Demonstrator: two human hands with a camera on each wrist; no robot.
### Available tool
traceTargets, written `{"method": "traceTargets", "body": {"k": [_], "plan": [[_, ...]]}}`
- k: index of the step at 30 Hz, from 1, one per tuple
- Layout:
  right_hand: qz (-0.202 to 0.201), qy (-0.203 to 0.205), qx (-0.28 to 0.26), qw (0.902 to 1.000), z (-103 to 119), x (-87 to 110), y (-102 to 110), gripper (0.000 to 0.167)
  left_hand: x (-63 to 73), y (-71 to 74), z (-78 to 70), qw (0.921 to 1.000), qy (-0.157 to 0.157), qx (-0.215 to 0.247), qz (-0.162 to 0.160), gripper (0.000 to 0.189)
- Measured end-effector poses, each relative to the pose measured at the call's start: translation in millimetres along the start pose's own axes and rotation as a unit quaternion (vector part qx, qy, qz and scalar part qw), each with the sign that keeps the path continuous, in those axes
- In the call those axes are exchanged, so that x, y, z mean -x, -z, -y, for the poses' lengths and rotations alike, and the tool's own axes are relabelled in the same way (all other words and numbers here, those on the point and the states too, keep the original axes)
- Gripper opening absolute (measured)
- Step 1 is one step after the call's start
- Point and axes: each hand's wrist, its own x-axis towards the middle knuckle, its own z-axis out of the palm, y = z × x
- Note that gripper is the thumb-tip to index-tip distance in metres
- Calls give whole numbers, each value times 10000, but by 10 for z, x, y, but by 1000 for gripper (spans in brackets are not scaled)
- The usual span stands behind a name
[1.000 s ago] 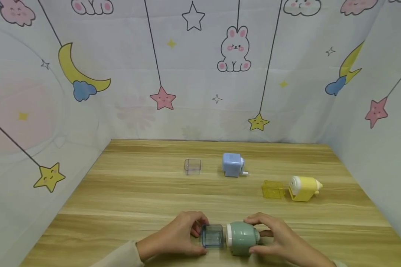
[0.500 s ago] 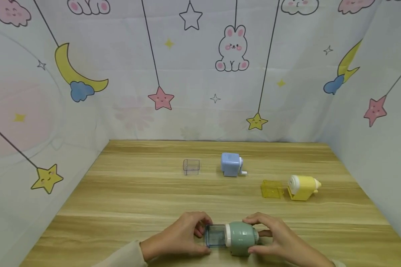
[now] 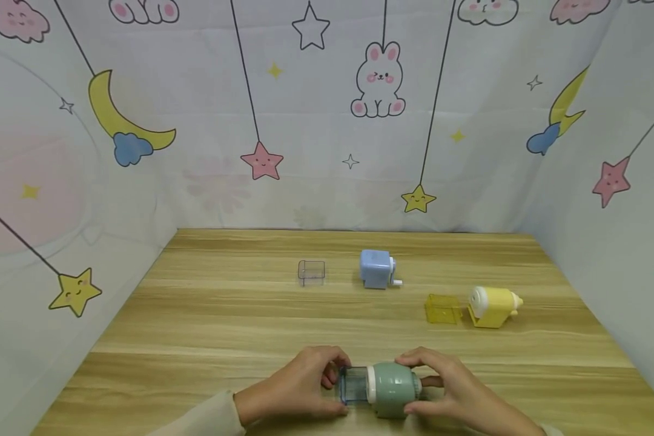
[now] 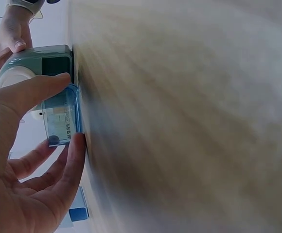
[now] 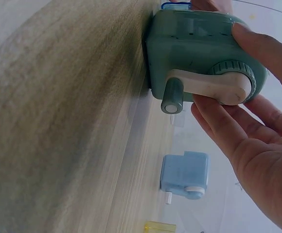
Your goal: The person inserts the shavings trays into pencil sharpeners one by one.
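A green crank pencil sharpener (image 3: 393, 390) with a white front ring stands on the wooden table near its front edge. My right hand (image 3: 447, 387) grips it from the right, thumb and fingers on either side of the body; the right wrist view shows its white crank arm (image 5: 204, 86) with a green knob. On the left, my left hand (image 3: 305, 384) pinches a clear bluish shavings drawer (image 3: 354, 386) between thumb and fingers. In the left wrist view the drawer (image 4: 62, 116) lies against the sharpener's opening, partly inserted; how deep is hard to tell.
Farther back stand a blue sharpener (image 3: 376, 268) with a white crank and, left of it, a clear drawer (image 3: 312, 273). At the right are a yellow sharpener (image 3: 493, 307) and its transparent yellow drawer (image 3: 443, 309). A patterned white curtain (image 3: 316, 200) encloses the table's back and sides.
My left hand has moved right with the clear drawer, closing the gap to the green sharpener, so the drawer now meets its front. My right hand has held the sharpener almost still.
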Motion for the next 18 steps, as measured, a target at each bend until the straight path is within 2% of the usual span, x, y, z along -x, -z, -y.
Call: {"method": "traceTargets", "body": {"k": [18], "plan": [[20, -55, -62, 10000, 4, -2, 10, 51, -17, 8, -40, 9998, 136, -71, 100, 55]]}}
